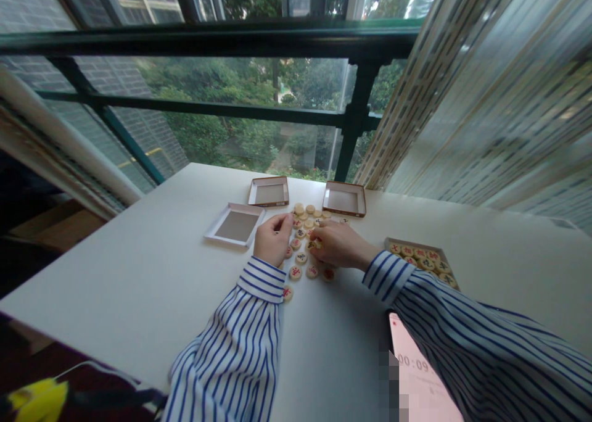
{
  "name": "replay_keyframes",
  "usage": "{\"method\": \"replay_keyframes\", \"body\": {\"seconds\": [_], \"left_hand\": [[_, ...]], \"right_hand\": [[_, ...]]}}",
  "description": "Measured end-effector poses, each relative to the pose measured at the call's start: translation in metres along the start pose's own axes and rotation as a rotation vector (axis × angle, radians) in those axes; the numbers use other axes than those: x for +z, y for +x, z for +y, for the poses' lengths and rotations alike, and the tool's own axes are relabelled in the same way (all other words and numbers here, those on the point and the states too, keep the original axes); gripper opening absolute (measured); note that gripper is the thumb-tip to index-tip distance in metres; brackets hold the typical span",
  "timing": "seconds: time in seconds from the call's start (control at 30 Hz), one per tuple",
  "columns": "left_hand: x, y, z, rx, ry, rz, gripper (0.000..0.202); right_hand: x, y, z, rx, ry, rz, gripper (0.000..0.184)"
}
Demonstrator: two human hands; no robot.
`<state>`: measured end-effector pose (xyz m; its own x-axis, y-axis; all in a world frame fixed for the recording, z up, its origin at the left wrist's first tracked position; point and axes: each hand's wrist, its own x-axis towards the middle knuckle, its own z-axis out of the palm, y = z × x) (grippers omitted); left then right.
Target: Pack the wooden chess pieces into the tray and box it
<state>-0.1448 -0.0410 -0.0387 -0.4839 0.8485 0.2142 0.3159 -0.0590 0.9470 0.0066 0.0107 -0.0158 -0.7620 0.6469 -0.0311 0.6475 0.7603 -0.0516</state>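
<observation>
1. Loose xiangqi pieces [301, 258] are lying mid-table, between and around the two hands, nearer the far edge of the white table [139, 243] than its left edge. Some are showing red or dark characters; several toward the far edge are showing plain faces.
2. The right hand [340, 244] is bending over the group, its fingertips narrow and touching at a piece; I cannot tell whether they are gripping it.
3. The left hand [272, 237] is resting at the group's left side, thumb and forefinger pinched narrow; whether they are holding anything, I cannot tell.
4. The pieces are looking like thick, wood-like discs: probably light, rigid, hard to break, and perhaps a little slippery on the smooth top.
5. Their rounded sides are offering the best hold: thumb and forefinger across opposite points of the rim. Pressing on a face would likely be sliding the disc.
6. Crowded neighbours are leaving little finger room, so outer pieces should be easier to pinch.
7. More pieces are sitting tightly in a shallow box [411, 243] beyond the right forearm; there, only their tops are offering purchase.
</observation>
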Motion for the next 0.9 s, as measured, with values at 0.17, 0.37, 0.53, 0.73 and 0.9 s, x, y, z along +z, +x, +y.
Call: {"method": "replay_keyframes", "body": {"seconds": [0.17, 0.37, 0.53, 0.73, 0.9], "left_hand": [[0.001, 0.000, -0.003, 0.016, 0.012, -0.004, 0.037], [0.001, -0.001, -0.002, 0.020, 0.030, -0.006, 0.036], [0.002, -0.003, 0.002, 0.029, 0.020, -0.015, 0.033], [0.003, -0.003, 0.000, 0.040, 0.066, -0.041, 0.036], [0.004, -0.003, -0.003, 0.053, 0.053, -0.046, 0.035]], "right_hand": [[-0.006, -0.001, 0.009, 0.012, 0.027, 0.006, 0.036], [-0.013, -0.002, 0.020, 0.037, -0.013, 0.045, 0.036], [-0.008, 0.003, 0.020, 0.051, -0.041, 0.010, 0.034], [-0.004, 0.007, 0.019, 0.046, -0.043, -0.006, 0.031], [-0.005, 0.007, 0.017, 0.049, -0.036, -0.007, 0.028]]}}
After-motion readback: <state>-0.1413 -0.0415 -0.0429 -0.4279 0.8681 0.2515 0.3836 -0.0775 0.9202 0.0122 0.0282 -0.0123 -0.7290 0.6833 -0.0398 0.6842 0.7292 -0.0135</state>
